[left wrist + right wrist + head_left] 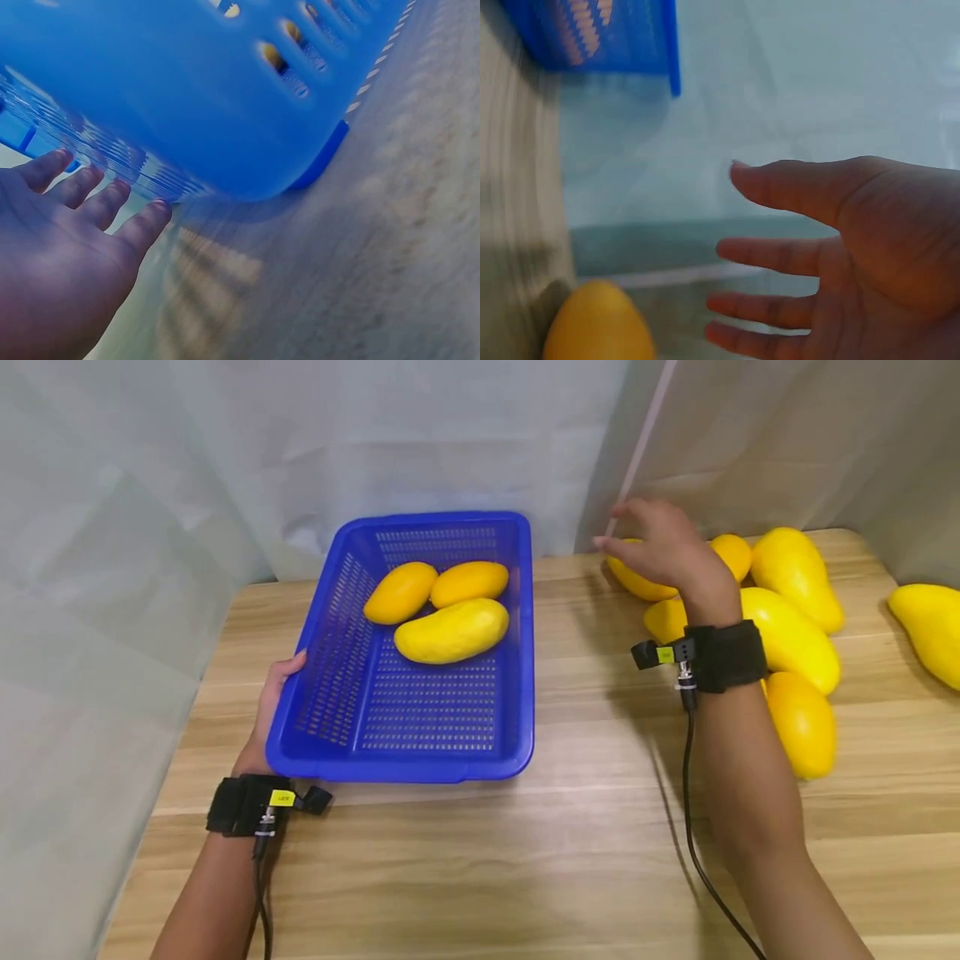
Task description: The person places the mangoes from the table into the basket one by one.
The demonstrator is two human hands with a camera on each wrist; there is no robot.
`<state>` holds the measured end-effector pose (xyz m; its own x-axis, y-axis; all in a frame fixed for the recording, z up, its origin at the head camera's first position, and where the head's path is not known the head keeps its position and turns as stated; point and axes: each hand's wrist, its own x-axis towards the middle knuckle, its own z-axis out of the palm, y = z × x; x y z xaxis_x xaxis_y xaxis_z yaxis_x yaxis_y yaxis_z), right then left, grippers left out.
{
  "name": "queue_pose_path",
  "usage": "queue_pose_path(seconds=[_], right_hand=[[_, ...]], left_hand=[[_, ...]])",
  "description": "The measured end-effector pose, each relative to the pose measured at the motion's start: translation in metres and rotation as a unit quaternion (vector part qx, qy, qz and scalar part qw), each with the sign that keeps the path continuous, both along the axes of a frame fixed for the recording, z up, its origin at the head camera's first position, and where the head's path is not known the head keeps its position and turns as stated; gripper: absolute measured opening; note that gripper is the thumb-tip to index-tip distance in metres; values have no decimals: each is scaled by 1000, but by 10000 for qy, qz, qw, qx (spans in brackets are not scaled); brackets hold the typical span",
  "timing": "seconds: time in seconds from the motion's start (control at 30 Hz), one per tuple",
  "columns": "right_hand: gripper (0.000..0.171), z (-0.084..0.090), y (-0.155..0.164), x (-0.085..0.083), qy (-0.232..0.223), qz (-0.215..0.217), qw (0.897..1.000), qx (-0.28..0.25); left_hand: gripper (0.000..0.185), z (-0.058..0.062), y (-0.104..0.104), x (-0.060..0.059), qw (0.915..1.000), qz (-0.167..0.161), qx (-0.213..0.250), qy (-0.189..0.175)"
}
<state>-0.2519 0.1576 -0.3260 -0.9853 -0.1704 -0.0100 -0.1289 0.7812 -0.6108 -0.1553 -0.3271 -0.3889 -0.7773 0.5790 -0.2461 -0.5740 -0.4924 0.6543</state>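
Head view shows the wooden surface point(585, 860), then the blue basket point(401, 768), whose left side the left hand point(276, 693) touches. Left wrist view alone gives that hand's four fingers, straight against the outer wall. The right hand point(663, 545) is wide, holding nothing; only the right wrist view bares its palm. Near its fingers but apart lies the leftmost loose mango point(637, 580); three mangoes point(452, 631) rest in the basket, well left of it.
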Motion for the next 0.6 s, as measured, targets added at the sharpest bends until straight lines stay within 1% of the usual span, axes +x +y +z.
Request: queue_pose_path(seconds=[0.1,0.2,0.33,0.4,0.5,0.6], right_hand=[[72,-6,7,-4,-342,-60,9992,219],[77,-13,13,-8,-518,-182,9979,333],[79,-24,17,-13,-729,-393,9962,261],[80,-28,17,-15,-852,-455,9951,209],[80,-33,16,-18,-1013,-498,9936,106],[80,-37,16,-21,-1122,-539,9922,96]], left_hand=[[55,0,-2,2,9999,-38,-91,108],[58,1,-2,3,9993,-61,-300,205],[59,4,-2,2,9967,-64,-741,327],[59,5,-1,2,9957,-53,-861,348],[59,5,-1,1,9961,-27,-810,342],[58,4,0,1,9984,40,-484,272]])
